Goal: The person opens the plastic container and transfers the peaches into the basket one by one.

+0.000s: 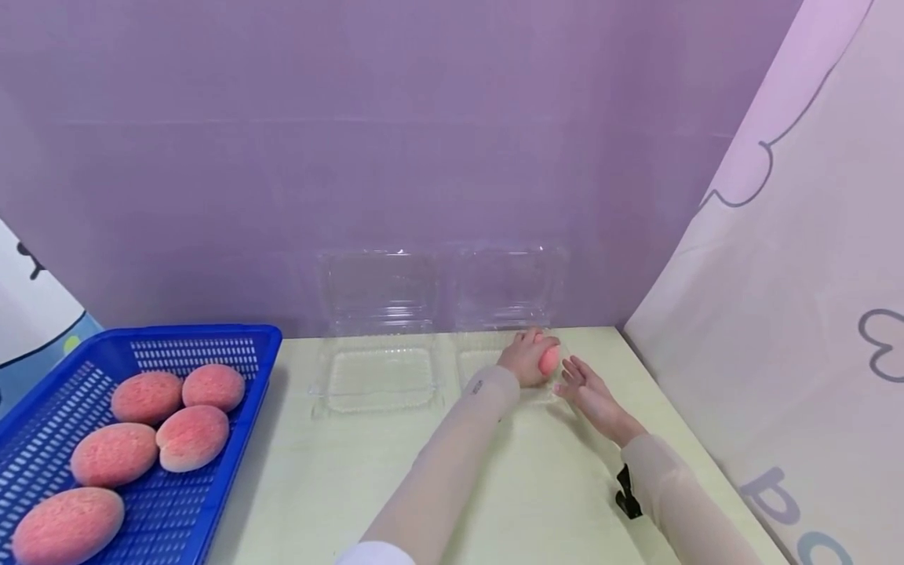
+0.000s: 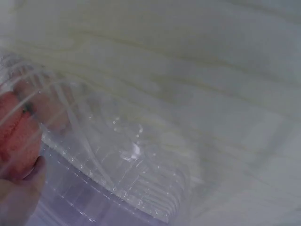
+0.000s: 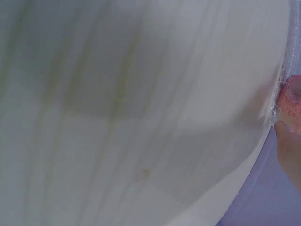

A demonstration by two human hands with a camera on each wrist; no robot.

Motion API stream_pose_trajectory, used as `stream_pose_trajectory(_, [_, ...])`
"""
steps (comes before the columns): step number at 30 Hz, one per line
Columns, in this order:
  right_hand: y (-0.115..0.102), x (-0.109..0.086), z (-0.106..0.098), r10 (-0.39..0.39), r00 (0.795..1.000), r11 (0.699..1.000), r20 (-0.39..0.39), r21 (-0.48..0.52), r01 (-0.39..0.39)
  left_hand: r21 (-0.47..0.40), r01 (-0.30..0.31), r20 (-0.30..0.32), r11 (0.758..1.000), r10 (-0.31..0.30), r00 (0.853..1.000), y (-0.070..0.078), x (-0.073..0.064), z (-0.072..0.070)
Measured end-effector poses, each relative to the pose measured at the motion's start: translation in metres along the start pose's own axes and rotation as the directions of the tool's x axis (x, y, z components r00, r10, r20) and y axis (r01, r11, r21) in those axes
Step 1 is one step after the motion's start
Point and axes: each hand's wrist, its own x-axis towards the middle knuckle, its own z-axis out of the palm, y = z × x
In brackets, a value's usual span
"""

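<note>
In the head view my left hand (image 1: pixel 523 361) grips a pinkish-red peach (image 1: pixel 549 360) in the base of the right-hand clear plastic clamshell box (image 1: pixel 475 366). That box's lid (image 1: pixel 504 278) stands raised at the back. The left wrist view shows the peach (image 2: pixel 19 139) between thumb and fingers, partly seen through the clear box wall. My right hand (image 1: pixel 592 399) is just right of the box, fingers extended toward its side and the peach. At the right edge of the right wrist view, the peach (image 3: pixel 292 106) appears beside a finger.
Left of this box stands a second clear clamshell box (image 1: pixel 381 380), its lid up. A blue plastic basket (image 1: pixel 243 439) at the left holds several peaches (image 1: pixel 192 438). A purple backdrop (image 1: pixel 353 157) rises behind the pale table (image 1: pixel 304 502), and a light printed sheet (image 1: pixel 798 329) hangs at the right.
</note>
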Motion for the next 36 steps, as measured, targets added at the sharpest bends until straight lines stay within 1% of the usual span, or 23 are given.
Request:
stream_pose_trajectory(2, [-0.001, 0.001, 0.0, -0.004, 1.0, 1.0, -0.002, 0.002, 0.004, -0.011, 0.002, -0.006, 1.0, -0.003, 1.0, 0.0, 0.0, 0.0])
stream_pose_trajectory(9, [-0.002, 0.0, -0.001, -0.002, 1.0, 0.999, -0.003, 0.038, 0.002, -0.026, -0.009, 0.009, 1.0, 0.009, 1.0, -0.001, 0.0, 0.0])
stream_pose_trajectory(15, [0.0, -0.001, 0.0, 0.003, 1.0, 0.999, -0.004, 0.033, -0.003, -0.015, -0.005, 0.028, 1.0, 0.005, 1.0, 0.002, -0.004, -0.002])
stream_pose_trajectory(21, [-0.001, -0.001, 0.0, -0.001, 1.0, 1.0, -0.001, 0.02, 0.001, -0.034, 0.005, 0.023, 0.999, -0.004, 1.0, 0.002, -0.008, -0.007])
stream_pose_trajectory(26, [-0.002, -0.001, 0.002, 0.007, 1.0, 1.0, 0.014, 0.012, -0.007, -0.061, 0.005, 0.031, 0.998, -0.003, 1.0, 0.002, -0.016, -0.018])
stream_pose_trajectory(33, [-0.003, 0.0, 0.001, -0.014, 1.0, 1.0, 0.011, -0.009, 0.014, -0.11, -0.018, -0.012, 0.994, 0.017, 1.0, 0.005, -0.019, -0.043])
stream_pose_trajectory(36, [-0.002, -0.001, -0.002, -0.013, 1.0, 1.0, 0.009, -0.022, 0.013, -0.129, -0.016, 0.001, 0.991, 0.016, 1.0, 0.007, -0.022, -0.051])
